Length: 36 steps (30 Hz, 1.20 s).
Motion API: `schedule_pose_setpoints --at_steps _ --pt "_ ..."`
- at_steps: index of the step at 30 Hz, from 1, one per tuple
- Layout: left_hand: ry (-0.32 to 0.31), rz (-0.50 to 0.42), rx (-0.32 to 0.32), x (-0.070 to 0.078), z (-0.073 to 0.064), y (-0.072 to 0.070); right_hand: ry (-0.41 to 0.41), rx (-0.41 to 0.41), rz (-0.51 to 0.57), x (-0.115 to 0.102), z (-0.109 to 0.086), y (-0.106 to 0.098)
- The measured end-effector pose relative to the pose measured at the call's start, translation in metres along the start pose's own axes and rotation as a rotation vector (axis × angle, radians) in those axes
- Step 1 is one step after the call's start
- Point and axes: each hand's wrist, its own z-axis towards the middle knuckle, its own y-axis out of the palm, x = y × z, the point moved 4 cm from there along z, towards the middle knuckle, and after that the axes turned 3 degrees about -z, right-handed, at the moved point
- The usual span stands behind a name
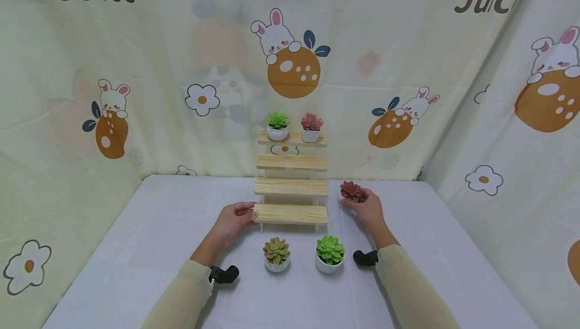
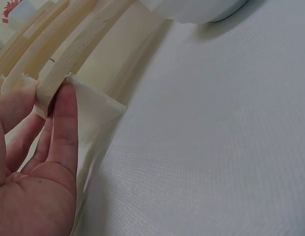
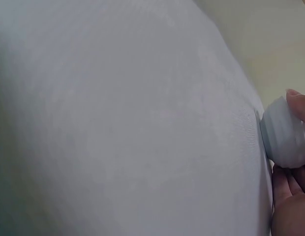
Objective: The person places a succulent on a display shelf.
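Note:
My left hand (image 1: 235, 222) pinches the left end of the lowest board on a tiered wooden stand (image 1: 290, 213). In the left wrist view the thumb and fingers (image 2: 64, 123) clasp the board's end (image 2: 59, 81) from both sides. To the right of the stand, my right hand (image 1: 368, 210) grips a dark red potted succulent (image 1: 351, 191). The right wrist view shows its white ribbed pot (image 3: 285, 135) between thumb and fingers, its base at the tabletop. On the top board stand a green potted succulent (image 1: 278, 125) and a pink potted succulent (image 1: 311, 127).
In front of the stand, a brownish-green potted succulent (image 1: 277, 254) and a bright green potted succulent (image 1: 330, 254) stand on the white tabletop (image 1: 172, 208). A printed curtain (image 1: 172, 132) hangs behind the table and along its sides.

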Motion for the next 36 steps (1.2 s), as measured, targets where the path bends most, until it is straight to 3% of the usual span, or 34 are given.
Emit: schedule_pose_setpoints --at_steps 36 --pt "-0.016 0.016 0.025 -0.002 0.002 0.0 0.02 0.048 -0.028 0.0 -0.013 -0.011"
